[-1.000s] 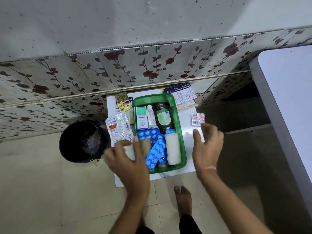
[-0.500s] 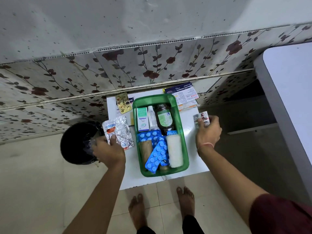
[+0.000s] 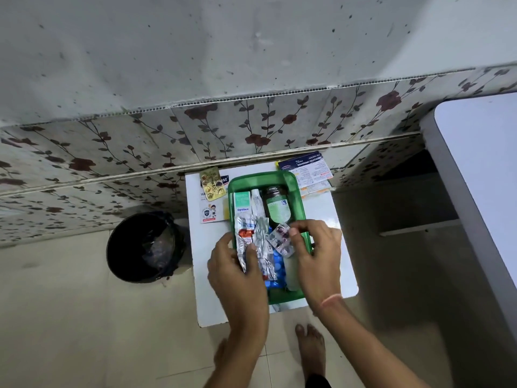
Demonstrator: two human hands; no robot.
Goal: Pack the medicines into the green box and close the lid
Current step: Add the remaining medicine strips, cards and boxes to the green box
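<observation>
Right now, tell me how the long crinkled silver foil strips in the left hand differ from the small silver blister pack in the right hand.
The long crinkled silver foil strips are several, long and creased, with an orange-red patch; the small silver blister pack is single, short and flatter, with dark pills. The left hand grips the strips from the side; the right hand pinches the pack by one edge. Both are foil, held over the green box.

One green box (image 3: 291, 182) sits on one white desk (image 3: 321, 211). Inside it are one carton (image 3: 242, 202), one tube (image 3: 256, 201) and one brown bottle (image 3: 277, 207). Two hands hold foil strips: two in the left hand (image 3: 235, 271), one in the right hand (image 3: 319, 256). One gold strip (image 3: 212, 184) and one black bin (image 3: 142, 246) lie outside.
</observation>
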